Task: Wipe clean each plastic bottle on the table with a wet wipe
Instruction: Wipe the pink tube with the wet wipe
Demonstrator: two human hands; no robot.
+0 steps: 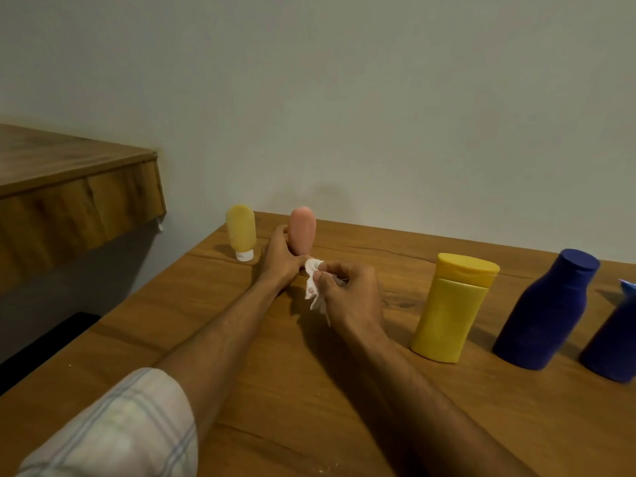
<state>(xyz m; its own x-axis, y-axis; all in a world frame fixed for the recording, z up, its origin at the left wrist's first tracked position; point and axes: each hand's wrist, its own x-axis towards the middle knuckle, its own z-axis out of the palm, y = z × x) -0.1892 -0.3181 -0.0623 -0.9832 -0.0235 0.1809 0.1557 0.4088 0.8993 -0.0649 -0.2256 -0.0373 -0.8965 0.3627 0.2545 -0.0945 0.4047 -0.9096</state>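
My left hand (280,258) grips the lower part of a small pink bottle (302,228), which stands cap-down near the far edge of the wooden table (275,390). My right hand (351,290) pinches a crumpled white wet wipe (315,287) and holds it against the bottle's cap end; the cap itself is hidden by the wipe. Left of the pink bottle, a small pale yellow bottle (241,230) stands on its white cap. To the right stand a larger yellow bottle (454,306) and two dark blue bottles (547,309) (612,346).
A second wooden surface (69,173) sits higher at the left, with a gap between it and the table. A plain wall rises right behind the bottles. A bit of light blue packaging (628,287) shows at the right frame edge.
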